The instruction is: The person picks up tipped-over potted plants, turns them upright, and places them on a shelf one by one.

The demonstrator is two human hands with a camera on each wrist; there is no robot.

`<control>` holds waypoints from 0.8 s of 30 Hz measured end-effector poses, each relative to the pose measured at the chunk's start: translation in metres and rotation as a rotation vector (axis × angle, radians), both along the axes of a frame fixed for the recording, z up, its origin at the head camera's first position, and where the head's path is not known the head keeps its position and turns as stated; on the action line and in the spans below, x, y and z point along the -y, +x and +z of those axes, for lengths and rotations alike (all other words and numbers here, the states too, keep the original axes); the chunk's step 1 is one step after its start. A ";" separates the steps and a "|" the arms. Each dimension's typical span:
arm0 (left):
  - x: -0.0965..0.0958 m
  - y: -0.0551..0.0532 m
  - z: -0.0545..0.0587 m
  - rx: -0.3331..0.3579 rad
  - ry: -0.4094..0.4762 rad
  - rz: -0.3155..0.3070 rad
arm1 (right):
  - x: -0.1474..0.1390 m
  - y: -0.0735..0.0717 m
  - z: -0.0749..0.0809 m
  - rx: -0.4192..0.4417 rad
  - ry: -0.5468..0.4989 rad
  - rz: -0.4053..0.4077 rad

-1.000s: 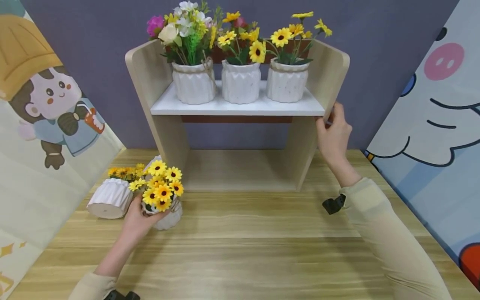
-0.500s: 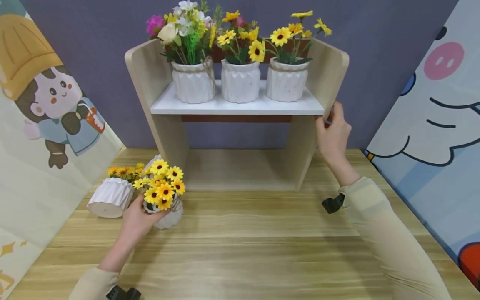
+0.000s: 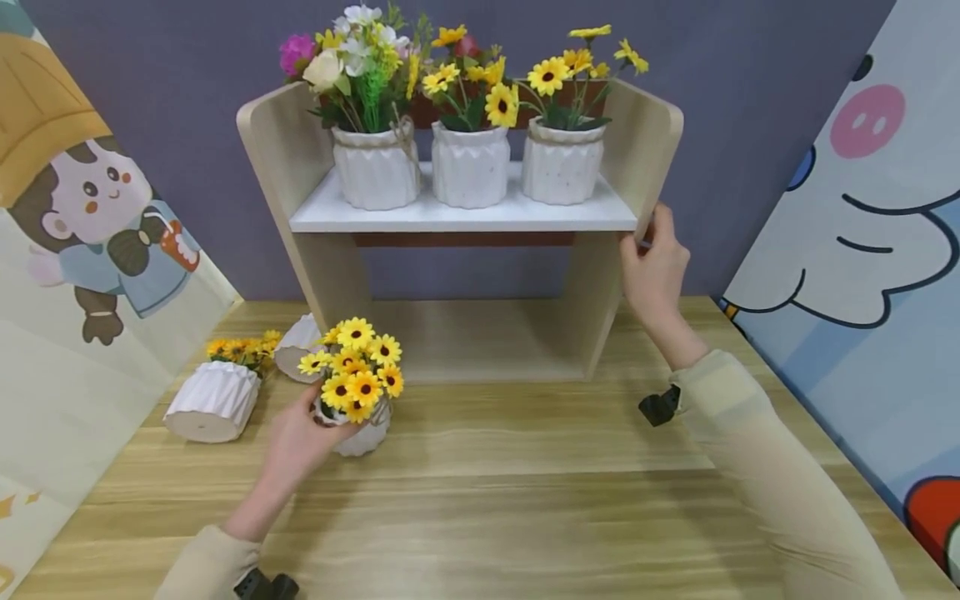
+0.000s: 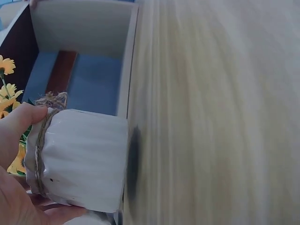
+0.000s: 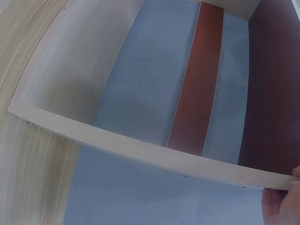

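Note:
My left hand [image 3: 298,437] grips the twine-tied rim of a white flowerpot [image 4: 84,159] with yellow daisy-like flowers [image 3: 360,375], just in front of the shelf's lower left corner. The pot stands upright at or slightly above the tabletop; whether it touches is hard to tell. On the far side, my right hand [image 3: 656,275] holds the right side panel [image 5: 140,152] of the small wooden shelf [image 3: 465,227], near the height of its white board. Its thumb is at the panel's front edge, and part of the hand is hidden behind the panel.
On the white board stand three flowerpots: a mixed bouquet [image 3: 375,171], a middle pot [image 3: 471,167] and a right pot [image 3: 562,162]. Two more white pots lie tipped over at left, one with orange flowers [image 3: 213,400] and another [image 3: 298,346] against the shelf. A wooden tabletop [image 3: 510,500] lies in front.
My left hand has carried the flowerpot a little to the right, away from the tipped pots, uncovering the one behind. The right hand keeps its hold; the head view has shifted slightly.

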State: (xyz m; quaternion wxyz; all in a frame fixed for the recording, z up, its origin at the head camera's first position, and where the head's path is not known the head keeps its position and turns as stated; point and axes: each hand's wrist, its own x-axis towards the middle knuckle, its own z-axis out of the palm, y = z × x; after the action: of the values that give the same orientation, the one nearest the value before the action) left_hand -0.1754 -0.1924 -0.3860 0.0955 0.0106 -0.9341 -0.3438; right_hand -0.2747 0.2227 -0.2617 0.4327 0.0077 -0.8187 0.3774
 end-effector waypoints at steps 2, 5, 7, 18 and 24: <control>-0.007 -0.003 0.001 -0.005 0.007 -0.012 | 0.000 0.000 -0.001 -0.003 -0.002 -0.009; -0.018 -0.009 0.002 -0.017 0.025 -0.028 | 0.001 0.000 -0.001 -0.010 -0.004 -0.014; -0.026 -0.014 0.003 -0.007 0.063 -0.043 | 0.001 0.000 -0.001 -0.015 0.000 -0.014; -0.068 -0.041 -0.003 -0.046 0.177 -0.078 | 0.001 0.001 -0.001 -0.006 -0.008 -0.036; -0.081 -0.059 -0.006 -0.086 0.182 -0.047 | 0.002 0.001 -0.001 -0.013 -0.002 -0.029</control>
State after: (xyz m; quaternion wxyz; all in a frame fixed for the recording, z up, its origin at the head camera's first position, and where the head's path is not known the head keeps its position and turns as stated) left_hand -0.2348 -0.1119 -0.3916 0.1263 -0.0175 -0.8940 -0.4296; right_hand -0.2739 0.2205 -0.2624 0.4437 -0.0024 -0.8154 0.3719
